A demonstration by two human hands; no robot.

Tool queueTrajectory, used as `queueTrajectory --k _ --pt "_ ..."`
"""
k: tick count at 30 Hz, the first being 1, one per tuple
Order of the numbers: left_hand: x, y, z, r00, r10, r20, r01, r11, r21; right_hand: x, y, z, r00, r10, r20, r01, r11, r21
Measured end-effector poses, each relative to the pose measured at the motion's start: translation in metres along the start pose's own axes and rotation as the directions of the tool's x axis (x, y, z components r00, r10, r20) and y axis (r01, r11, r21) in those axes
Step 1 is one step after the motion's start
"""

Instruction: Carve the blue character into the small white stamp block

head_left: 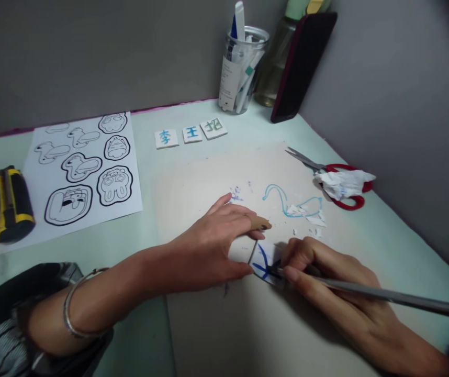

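Observation:
My right hand [326,283] is closed around a long, thin grey tool [389,294], its tip on a small white piece [262,256] marked with dark blue strokes. Over the piece's left side lies my left hand [224,241], thumb and fingers apart on either side of it, pressing it against the beige board [209,335]. A tan bandage wraps one left finger. Beyond my hands, a blue curved outline [277,191] and white scraps [305,211] are on the board.
Red-handled scissors [344,168] with a crumpled tissue [342,184] lie right. Behind are a pen jar [232,78], a leaning phone [305,65], a bottle [273,63] and character tiles [192,134]. Left are a printed sheet [94,209] and a yellow-black cutter [14,204].

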State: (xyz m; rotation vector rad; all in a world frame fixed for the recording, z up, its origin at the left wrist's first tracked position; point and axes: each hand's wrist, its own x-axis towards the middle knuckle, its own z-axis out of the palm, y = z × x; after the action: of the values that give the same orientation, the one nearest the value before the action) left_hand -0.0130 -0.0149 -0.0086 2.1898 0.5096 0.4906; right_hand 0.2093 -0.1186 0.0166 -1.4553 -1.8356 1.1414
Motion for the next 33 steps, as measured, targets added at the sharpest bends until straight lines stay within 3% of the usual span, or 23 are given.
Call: queueTrajectory --k 33 --pt "0.0003 0.0037 -0.0016 1.000 -0.012 0.017 0.012 1.000 0.000 0.0019 -0.0027 0.0032 0.997 0.078 -0.023 -0.077 0.996 0.041"
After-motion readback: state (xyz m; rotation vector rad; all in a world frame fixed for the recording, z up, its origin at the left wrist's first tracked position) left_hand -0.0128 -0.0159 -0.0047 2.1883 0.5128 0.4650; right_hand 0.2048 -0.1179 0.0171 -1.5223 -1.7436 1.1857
